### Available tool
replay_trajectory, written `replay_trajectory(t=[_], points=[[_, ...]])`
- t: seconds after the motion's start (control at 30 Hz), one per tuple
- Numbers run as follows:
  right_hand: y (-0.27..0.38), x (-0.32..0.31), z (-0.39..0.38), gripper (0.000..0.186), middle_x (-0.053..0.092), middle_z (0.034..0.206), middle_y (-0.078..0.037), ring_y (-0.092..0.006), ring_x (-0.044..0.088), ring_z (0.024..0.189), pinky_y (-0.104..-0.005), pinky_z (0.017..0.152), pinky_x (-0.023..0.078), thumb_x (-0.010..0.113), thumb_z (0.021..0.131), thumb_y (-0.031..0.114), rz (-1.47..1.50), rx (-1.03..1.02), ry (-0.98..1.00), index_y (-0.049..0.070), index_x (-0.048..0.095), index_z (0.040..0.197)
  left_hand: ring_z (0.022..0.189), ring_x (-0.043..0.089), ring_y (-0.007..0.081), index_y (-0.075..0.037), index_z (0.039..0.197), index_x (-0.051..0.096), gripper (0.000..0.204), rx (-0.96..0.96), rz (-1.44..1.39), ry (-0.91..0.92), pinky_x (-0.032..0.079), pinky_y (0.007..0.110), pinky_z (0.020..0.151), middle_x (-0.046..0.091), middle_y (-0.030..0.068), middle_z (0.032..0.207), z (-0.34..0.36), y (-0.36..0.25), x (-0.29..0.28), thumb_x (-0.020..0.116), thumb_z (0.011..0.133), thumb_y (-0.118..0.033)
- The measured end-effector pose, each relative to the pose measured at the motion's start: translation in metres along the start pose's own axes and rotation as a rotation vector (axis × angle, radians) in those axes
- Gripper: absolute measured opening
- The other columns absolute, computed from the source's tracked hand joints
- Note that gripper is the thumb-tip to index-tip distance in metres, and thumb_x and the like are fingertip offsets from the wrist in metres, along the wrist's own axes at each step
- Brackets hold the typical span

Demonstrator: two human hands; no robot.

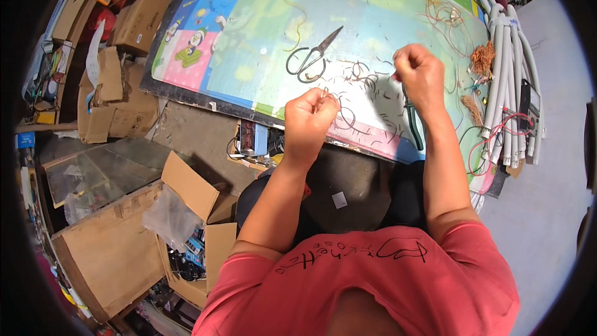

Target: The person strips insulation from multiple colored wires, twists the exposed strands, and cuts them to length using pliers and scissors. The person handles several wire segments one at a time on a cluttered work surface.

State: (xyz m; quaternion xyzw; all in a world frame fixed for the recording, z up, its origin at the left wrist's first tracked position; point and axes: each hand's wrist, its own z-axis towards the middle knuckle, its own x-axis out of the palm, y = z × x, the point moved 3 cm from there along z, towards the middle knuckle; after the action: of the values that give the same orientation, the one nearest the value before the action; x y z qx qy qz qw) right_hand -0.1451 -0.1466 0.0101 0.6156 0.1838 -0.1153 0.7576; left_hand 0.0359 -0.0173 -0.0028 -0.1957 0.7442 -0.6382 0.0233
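Dark wire snippets lie scattered in the frame's upper middle, between the left hand and right hand — fingers curled closed on both, any grip impossible to tell — with scissors upper left, green-handled pliers lower right.

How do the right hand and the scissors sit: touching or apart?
Apart. The head view shows the right hand well to the right of the scissors, with the tabletop and dark scraps visible between them.

Black scissors, dark green tool handles, pastel cartoon-print mat, red shirt
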Motion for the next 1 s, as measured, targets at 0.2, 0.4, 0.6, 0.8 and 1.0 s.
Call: replay_trajectory(t=[0.2,0.4,0.6,0.8,1.0], points=[[0.031,0.023,-0.030,0.012,0.060,0.071,-0.010,-0.0164,0.061,0.056,-0.0276,0.052,0.046,0.066,0.082,0.011,-0.010,-0.146,0.273,-0.001,0.065,0.080,0.048,0.032,0.0008,-0.001,0.078,0.059,0.014,-0.042,-0.016,0.010,0.024,0.019,0.044,0.044,-0.0061,0.058,0.003,-0.001,0.003,0.053,0.088,-0.008],[0.047,0.037,-0.046,0.010,0.062,0.075,-0.010,-0.0222,0.062,0.065,-0.0317,0.059,0.049,0.066,0.079,0.009,0.046,-0.253,0.409,0.003,0.067,0.087,0.051,0.033,-0.0003,-0.003,0.078,0.059,0.015,0.032,0.056,0.038,0.024,0.019,0.045,0.045,-0.0079,0.060,0.006,0.008,0.003,0.054,0.089,-0.010],[0.038,0.042,-0.047,0.010,0.061,0.073,-0.011,-0.0254,0.060,0.063,-0.0326,0.058,0.048,0.065,0.077,0.008,0.016,-0.279,0.415,0.003,0.067,0.085,0.054,0.034,-0.0008,-0.005,0.072,0.055,0.018,0.039,0.049,0.056,0.025,0.018,0.047,0.044,-0.0090,0.062,0.007,0.010,0.004,0.055,0.090,-0.009],[0.043,0.048,-0.049,0.007,0.059,0.069,-0.010,-0.0221,0.058,0.058,-0.0316,0.054,0.046,0.065,0.075,0.007,-0.003,-0.249,0.343,0.001,0.062,0.075,0.053,0.032,-0.0007,-0.006,0.068,0.050,0.021,0.085,0.017,-0.005,0.024,0.019,0.046,0.042,-0.0091,0.061,0.005,0.009,0.008,0.054,0.088,-0.007],[0.040,0.047,-0.049,0.007,0.058,0.067,-0.010,-0.0210,0.057,0.057,-0.0307,0.053,0.046,0.065,0.074,0.006,0.022,-0.198,0.285,0.001,0.061,0.073,0.059,0.031,0.0003,-0.004,0.063,0.045,0.021,0.037,-0.013,-0.049,0.025,0.021,0.048,0.039,-0.0084,0.061,0.003,0.006,0.012,0.053,0.083,-0.003]])
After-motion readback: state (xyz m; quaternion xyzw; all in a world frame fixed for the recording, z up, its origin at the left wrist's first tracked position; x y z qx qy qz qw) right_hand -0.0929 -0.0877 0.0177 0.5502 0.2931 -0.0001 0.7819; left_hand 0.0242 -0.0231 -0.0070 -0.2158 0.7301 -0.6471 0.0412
